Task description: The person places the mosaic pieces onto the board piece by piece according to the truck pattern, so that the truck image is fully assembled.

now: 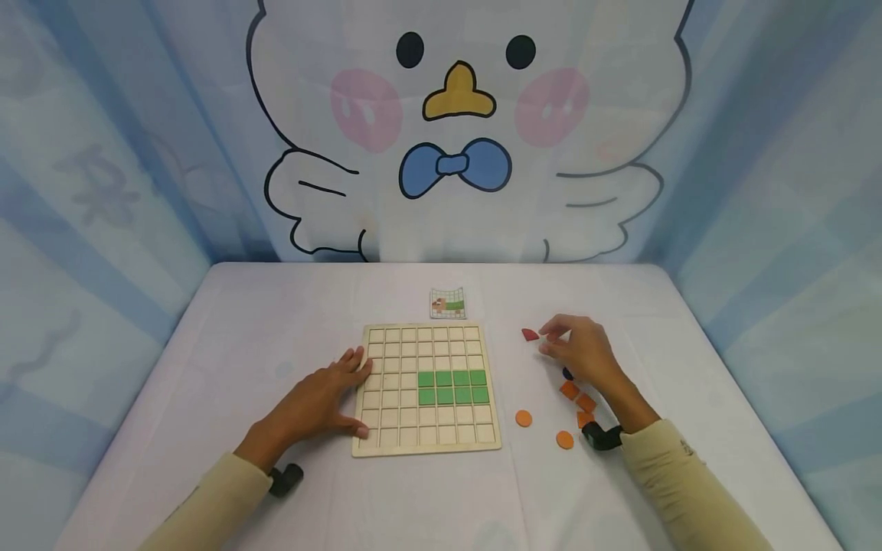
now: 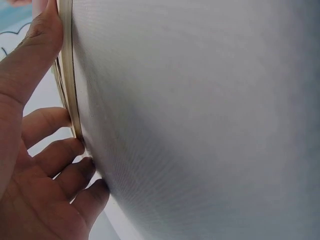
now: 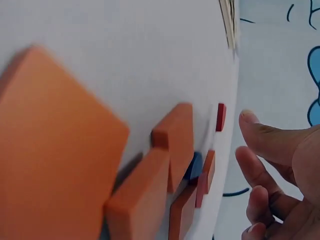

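Observation:
My left hand (image 1: pixel 318 402) rests against the left edge of a wooden grid board (image 1: pixel 426 440), its thumb near the front corner and its fingers farther up. In the left wrist view, thumb and fingertips touch the board's edge (image 2: pixel 68 60). Green square tiles (image 1: pixel 453 387) fill two rows at the board's right side. Over the table to the right hovers my right hand (image 1: pixel 586 348), thumb and index finger apart with nothing between them. Just left of its fingertips lies a red quarter-round piece (image 1: pixel 529 334); the right wrist view shows this red piece (image 3: pixel 221 117) apart from the thumb.
A small picture card (image 1: pixel 448 304) lies behind the board. Two orange discs, one nearer the board (image 1: pixel 524 418), lie right of it. Several orange pieces (image 1: pixel 586 402) and a dark blue piece (image 1: pixel 568 373) lie beneath the right wrist. Patterned curtains (image 1: pixel 455 222) surround the white table.

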A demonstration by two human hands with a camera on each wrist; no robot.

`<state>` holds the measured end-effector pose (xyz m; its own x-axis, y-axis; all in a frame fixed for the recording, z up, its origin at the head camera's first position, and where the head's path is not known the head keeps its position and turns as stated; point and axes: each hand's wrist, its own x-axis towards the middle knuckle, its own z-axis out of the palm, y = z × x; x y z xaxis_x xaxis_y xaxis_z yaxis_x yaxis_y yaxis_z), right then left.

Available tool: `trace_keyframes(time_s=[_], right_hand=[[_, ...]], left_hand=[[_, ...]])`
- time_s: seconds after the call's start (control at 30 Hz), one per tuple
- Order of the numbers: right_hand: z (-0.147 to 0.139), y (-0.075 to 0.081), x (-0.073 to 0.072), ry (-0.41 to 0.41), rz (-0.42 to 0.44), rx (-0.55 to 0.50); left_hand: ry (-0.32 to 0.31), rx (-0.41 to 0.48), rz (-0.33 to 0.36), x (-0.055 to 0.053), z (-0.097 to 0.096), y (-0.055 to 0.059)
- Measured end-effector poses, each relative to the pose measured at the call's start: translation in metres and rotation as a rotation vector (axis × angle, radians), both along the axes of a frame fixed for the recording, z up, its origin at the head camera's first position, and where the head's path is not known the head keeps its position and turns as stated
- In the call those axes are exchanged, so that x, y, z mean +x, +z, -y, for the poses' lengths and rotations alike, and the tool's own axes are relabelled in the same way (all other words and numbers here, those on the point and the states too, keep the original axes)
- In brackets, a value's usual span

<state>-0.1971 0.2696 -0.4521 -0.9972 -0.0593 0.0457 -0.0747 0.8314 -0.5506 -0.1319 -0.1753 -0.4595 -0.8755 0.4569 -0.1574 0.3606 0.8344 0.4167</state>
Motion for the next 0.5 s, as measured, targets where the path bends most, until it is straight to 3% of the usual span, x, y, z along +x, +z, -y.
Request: trace_keyframes(time_s=[0.3,0.5], right_hand=[[-0.025,-0.002,0.0,-0.111,0.079,0.095],[-0.02,-0.001,-0.003,-0.086,0.135,0.052]], left_hand=[[-0.005,-0.001,-0.008,0.0,0.001,-0.002],[0.005,-0.004,0.001,-0.001,0.0,-0.002]])
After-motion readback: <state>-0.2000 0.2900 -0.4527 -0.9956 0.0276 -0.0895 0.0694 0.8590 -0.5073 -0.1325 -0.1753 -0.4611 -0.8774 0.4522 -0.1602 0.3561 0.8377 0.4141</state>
